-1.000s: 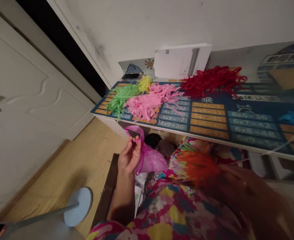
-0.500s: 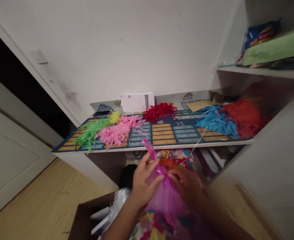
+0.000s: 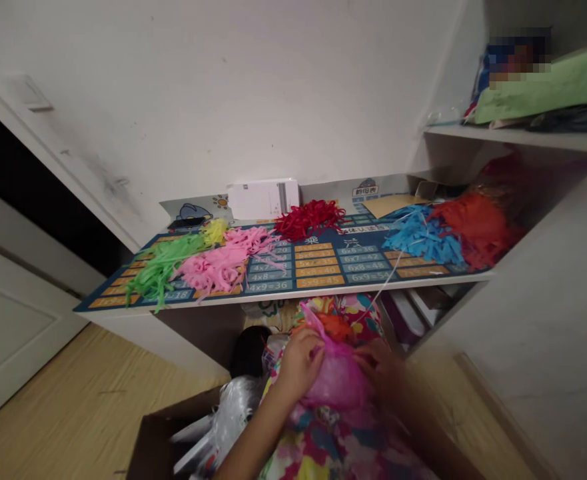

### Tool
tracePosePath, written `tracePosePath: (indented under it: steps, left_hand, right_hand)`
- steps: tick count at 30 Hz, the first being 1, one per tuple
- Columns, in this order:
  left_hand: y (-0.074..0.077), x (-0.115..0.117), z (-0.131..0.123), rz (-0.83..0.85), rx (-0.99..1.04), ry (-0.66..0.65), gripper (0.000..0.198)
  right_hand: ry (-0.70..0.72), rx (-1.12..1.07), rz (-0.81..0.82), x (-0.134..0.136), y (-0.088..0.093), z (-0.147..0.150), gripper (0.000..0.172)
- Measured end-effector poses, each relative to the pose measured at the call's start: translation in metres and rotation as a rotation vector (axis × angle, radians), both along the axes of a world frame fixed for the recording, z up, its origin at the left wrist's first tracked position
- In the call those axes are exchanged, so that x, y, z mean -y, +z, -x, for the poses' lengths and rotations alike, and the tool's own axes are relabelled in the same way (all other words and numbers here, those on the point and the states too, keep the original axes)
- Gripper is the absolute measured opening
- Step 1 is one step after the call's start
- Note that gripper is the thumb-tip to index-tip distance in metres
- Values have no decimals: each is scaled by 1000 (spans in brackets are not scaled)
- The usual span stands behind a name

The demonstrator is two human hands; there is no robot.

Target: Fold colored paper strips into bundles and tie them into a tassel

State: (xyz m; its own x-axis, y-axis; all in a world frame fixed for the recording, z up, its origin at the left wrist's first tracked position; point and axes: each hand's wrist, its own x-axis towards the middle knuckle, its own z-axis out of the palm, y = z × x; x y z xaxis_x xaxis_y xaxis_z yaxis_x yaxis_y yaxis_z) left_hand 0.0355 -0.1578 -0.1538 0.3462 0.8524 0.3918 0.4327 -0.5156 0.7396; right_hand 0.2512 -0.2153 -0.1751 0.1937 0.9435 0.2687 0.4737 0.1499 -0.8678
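A thin magenta plastic bag (image 3: 336, 383) hangs over my lap, between my two hands. My left hand (image 3: 300, 360) is closed on the bag's upper left edge, with a twisted tip of plastic sticking up beyond the fingers. On the other side my right hand (image 3: 380, 367) pinches the bag's right edge; its fingers are partly in shadow. Just beyond the bag lies an orange bundle of shredded strips (image 3: 334, 327), on the colourful patterned cloth over my legs. A white string (image 3: 386, 283) runs from near that bundle up to the desk.
On the desk (image 3: 318, 283) lie green strips (image 3: 160, 263), pink strips (image 3: 218, 267), red strips (image 3: 309, 220), blue strips (image 3: 423, 237) and an orange-red heap (image 3: 478, 227). A white box (image 3: 263, 200) leans on the wall. A cardboard box (image 3: 146, 433) with clear plastic stands on the floor at left.
Both hands have drawn apart a little, and the bag's gathered top now spreads wider between them. The view has shifted slightly, and more of the orange bundle shows.
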Motion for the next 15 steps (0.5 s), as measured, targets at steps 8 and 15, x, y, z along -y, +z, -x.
tracePosePath:
  steps: [8,15]
  left_hand:
    - [6,11,2,154,-54,-74,29]
    - [1,9,-4,-32,44,292,16]
  right_hand:
    - [64,50,71,6,-9,-23,29]
    - [-95,-58,150,18,3,-28,41]
